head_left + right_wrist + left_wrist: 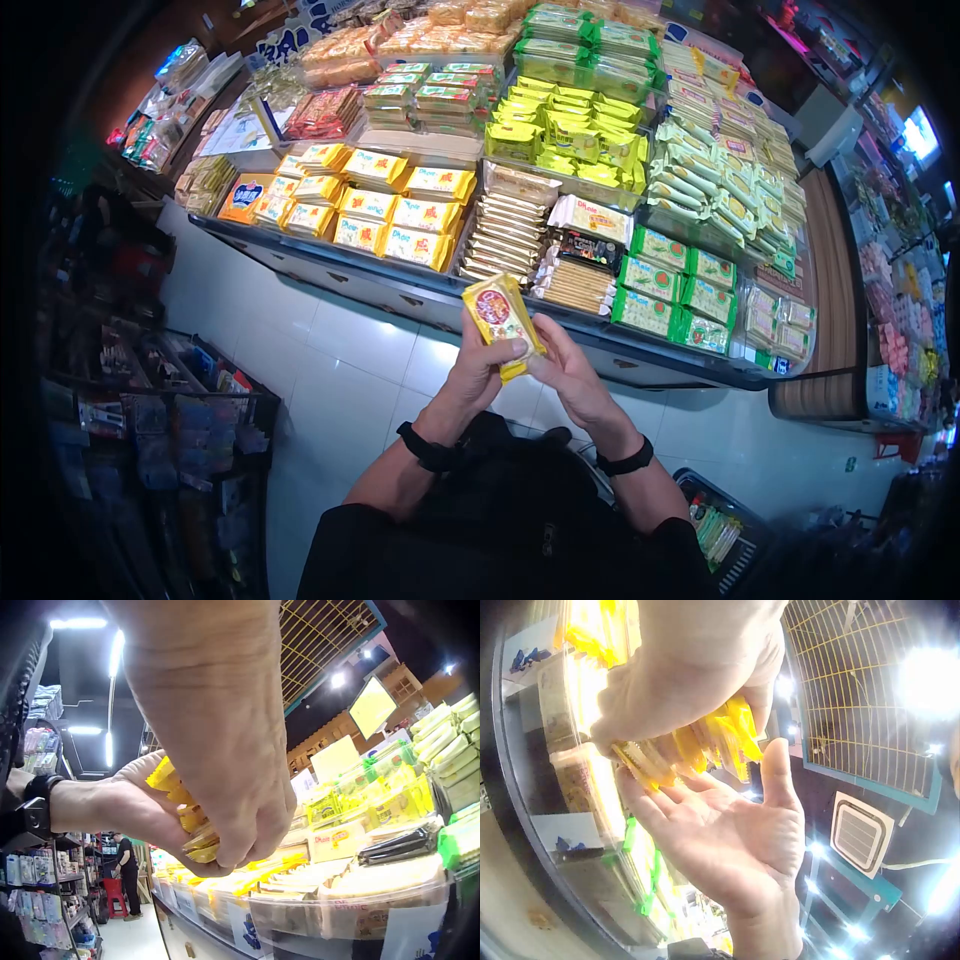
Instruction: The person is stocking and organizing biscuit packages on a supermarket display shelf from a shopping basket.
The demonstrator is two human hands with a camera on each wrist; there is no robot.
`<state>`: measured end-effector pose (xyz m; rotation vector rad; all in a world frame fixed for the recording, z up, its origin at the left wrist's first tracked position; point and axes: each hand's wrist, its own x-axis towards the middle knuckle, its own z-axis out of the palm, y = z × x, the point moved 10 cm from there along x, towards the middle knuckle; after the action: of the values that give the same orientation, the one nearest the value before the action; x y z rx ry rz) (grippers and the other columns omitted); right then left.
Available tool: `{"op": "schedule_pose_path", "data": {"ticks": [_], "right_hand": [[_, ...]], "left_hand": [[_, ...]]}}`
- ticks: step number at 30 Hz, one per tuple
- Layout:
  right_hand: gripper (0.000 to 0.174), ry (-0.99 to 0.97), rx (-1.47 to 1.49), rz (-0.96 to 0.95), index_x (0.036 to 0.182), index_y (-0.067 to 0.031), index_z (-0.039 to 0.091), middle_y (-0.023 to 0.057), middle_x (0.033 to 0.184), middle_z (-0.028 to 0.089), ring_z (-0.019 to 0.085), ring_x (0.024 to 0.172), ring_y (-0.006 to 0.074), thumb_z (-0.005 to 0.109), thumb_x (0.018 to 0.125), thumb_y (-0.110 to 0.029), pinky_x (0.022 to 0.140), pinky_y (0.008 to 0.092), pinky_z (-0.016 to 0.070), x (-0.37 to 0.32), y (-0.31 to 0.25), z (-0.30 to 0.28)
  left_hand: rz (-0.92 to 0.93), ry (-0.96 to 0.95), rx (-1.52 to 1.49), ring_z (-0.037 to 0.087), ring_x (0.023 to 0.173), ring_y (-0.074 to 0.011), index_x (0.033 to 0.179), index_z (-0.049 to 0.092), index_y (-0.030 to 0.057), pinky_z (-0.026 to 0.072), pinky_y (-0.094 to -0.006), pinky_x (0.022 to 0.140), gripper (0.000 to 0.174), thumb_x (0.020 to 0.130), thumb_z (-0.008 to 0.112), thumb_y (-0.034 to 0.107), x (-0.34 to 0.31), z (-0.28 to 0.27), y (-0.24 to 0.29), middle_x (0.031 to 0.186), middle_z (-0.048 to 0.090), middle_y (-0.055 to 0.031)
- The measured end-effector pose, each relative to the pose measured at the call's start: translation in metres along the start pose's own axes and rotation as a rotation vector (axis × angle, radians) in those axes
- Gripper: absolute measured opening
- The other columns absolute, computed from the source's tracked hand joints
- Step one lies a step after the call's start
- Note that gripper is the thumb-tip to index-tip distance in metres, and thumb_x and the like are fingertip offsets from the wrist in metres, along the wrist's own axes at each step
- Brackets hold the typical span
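Observation:
In the head view, a small stack of yellow-edged snack packets (496, 312) is held up in front of the display counter, its top packet showing a red round label. My left hand (474, 368) grips the stack, with the thumb across the top packet. From the other side, my right hand (582, 388) reaches the packets' edge. The left wrist view shows several packets (697, 746) side by side beneath the left hand (697, 667), while the right hand (727, 832) has its palm turned up and fingertips at their ends. Seen from the right wrist, the right hand (225, 772) partly hides the packets (184, 810).
A display counter (380, 290) full of packaged snacks curves ahead, with yellow-white packets (365, 205) at left and green-edged ones (655, 275) at right. A dark basket (740, 560) holding packets is at lower right. Shelves (175, 430) stand at left. A person (129, 874) stands farther off.

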<state>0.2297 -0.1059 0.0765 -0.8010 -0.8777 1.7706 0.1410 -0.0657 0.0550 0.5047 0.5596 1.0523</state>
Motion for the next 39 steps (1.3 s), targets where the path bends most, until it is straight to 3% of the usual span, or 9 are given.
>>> {"op": "schedule_pose_path", "data": {"ticks": [2,13,19,25,26,29,33,36,39], "right_hand": [[0.093,0.003,-0.059,-0.041,0.15,0.0059,0.016,0.0182,0.146,0.035,0.041,0.133,0.0216,0.075,0.086,-0.028,0.109,0.0338,0.0352,0.019,-0.001,0.012],[0.081,0.094,-0.115,-0.053,0.146,0.0049,0.028,0.0136,0.133,0.046,0.048,0.122,0.0173,0.074,0.087,-0.025,0.101,0.031,0.042,0.149,0.026,0.074],[0.076,0.167,-0.115,-0.023,0.144,0.0033,0.034,0.0139,0.137,0.048,0.045,0.128,0.0199,0.074,0.084,-0.022,0.107,0.0328,0.0369,0.171,0.035,0.08],[0.07,0.142,-0.123,-0.031,0.142,0.0046,0.035,0.0143,0.13,0.05,0.052,0.118,0.0169,0.072,0.087,-0.019,0.098,0.03,0.0454,0.182,0.032,0.076],[0.066,0.15,-0.08,0.003,0.141,0.0033,0.039,0.0126,0.136,0.05,0.047,0.126,0.0169,0.07,0.086,-0.016,0.109,0.0319,0.0337,0.183,0.036,0.076],[0.067,0.134,-0.073,-0.013,0.142,0.0033,0.038,0.0121,0.136,0.05,0.047,0.127,0.0168,0.069,0.086,-0.016,0.109,0.0317,0.0338,0.18,0.035,0.078],[0.068,0.111,-0.079,0.003,0.143,0.0037,0.037,0.0114,0.136,0.05,0.047,0.127,0.0163,0.069,0.087,-0.018,0.108,0.0315,0.0348,0.17,0.03,0.072],[0.066,0.1,-0.125,-0.023,0.144,0.0043,0.034,0.0112,0.129,0.053,0.053,0.116,0.0133,0.068,0.09,-0.015,0.097,0.029,0.0468,0.161,0.017,0.068],[0.067,0.101,-0.122,-0.045,0.143,0.0048,0.035,0.011,0.128,0.054,0.053,0.116,0.0132,0.068,0.089,-0.015,0.098,0.0286,0.046,0.155,0.017,0.056]], "left_hand": [[0.037,0.024,0.002,0.056,0.113,-0.0234,0.137,0.025,0.0131,0.0514,-0.0388,0.096,0.08,0.073,0.068,-0.007,0.008,-0.011,0.018,0.122,0.047,-0.0108],[0.1,0.016,0.023,0.056,0.112,-0.0209,0.135,0.023,0.0131,0.0507,-0.0373,0.096,0.077,0.075,0.068,-0.006,0.055,-0.087,0.135,0.119,0.048,-0.0096],[0.011,-0.001,-0.078,0.053,0.119,-0.021,0.142,0.027,0.0079,0.0461,-0.0379,0.101,0.072,0.081,0.066,0.002,0.07,-0.109,0.144,0.126,0.05,-0.011],[0.031,0.012,-0.128,0.053,0.12,-0.0214,0.14,0.033,0.0026,0.0435,-0.0379,0.104,0.065,0.084,0.065,0.01,0.073,-0.114,0.153,0.128,0.051,-0.0109],[0.036,0.014,-0.108,0.053,0.12,-0.0212,0.14,0.034,0.0027,0.0435,-0.0378,0.104,0.065,0.084,0.065,0.01,0.073,-0.114,0.157,0.128,0.052,-0.0107],[0.037,0.018,-0.093,0.053,0.119,-0.0207,0.14,0.034,0.0035,0.0434,-0.0381,0.104,0.065,0.083,0.066,0.01,0.073,-0.115,0.156,0.127,0.052,-0.0102],[0.02,0.034,-0.107,0.053,0.119,-0.0207,0.141,0.032,0.0057,0.0433,-0.0387,0.104,0.067,0.083,0.066,0.009,0.074,-0.107,0.144,0.126,0.051,-0.0095],[0.004,0.033,-0.094,0.053,0.118,-0.0209,0.142,0.031,0.0071,0.0433,-0.0392,0.105,0.068,0.084,0.066,0.01,0.075,-0.1,0.133,0.125,0.051,-0.0093],[-0.003,0.028,-0.068,0.054,0.12,-0.0233,0.14,0.036,0.0058,0.0419,-0.042,0.107,0.063,0.085,0.066,0.011,0.075,-0.094,0.124,0.127,0.054,-0.0099]]}}
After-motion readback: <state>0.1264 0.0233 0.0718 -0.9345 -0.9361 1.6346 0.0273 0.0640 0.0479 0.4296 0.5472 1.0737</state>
